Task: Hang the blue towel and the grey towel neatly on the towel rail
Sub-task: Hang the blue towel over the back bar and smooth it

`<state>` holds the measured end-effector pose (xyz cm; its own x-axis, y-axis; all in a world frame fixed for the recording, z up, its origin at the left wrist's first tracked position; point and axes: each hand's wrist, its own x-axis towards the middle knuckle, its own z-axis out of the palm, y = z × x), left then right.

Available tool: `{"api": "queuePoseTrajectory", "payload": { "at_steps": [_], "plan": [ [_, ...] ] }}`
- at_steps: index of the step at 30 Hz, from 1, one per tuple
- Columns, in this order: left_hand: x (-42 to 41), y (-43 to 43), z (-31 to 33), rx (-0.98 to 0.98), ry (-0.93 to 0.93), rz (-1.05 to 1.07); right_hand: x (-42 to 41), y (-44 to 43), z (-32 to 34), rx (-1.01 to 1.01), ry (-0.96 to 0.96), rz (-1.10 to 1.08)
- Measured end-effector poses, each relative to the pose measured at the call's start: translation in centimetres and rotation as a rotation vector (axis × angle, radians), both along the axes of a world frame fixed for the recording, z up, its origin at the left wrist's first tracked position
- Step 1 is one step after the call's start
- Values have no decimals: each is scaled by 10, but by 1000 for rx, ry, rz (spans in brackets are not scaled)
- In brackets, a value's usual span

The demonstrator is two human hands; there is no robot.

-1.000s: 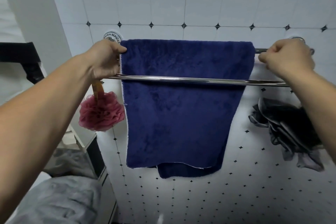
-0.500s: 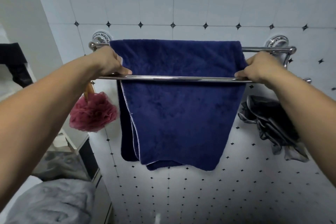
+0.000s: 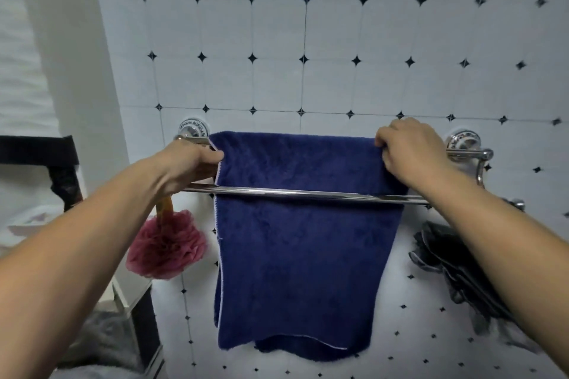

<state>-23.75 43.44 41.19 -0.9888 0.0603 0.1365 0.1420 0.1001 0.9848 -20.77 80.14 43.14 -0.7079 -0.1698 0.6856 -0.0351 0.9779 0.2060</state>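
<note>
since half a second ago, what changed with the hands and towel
Both hands rose from the front rail to the top of the towel: the left hand pinches its left edge, the right hand grips its right corner. The towel stays draped.

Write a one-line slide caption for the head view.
Left hand and right hand grip the top edge of a blue towel draped over the wall-mounted towel rail.

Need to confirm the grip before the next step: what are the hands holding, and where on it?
Both hold the blue towel: the left hand pinches its upper left edge, the right hand grips its upper right edge.
</note>
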Motion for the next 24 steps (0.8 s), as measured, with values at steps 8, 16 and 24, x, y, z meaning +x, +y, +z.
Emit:
{"api": "queuePoseTrajectory", "payload": {
  "at_steps": [8, 16, 24],
  "plan": [
    [-3, 5, -5, -104, 52, 217, 0, 25, 35, -7, 6, -134],
    [-5, 26, -1, -174, 80, 204, 9, 25, 6, -424, 29, -216],
    [3, 37, -6, -628, 139, 420, 52, 12, -23, -794, 234, -17]
  ]
}}
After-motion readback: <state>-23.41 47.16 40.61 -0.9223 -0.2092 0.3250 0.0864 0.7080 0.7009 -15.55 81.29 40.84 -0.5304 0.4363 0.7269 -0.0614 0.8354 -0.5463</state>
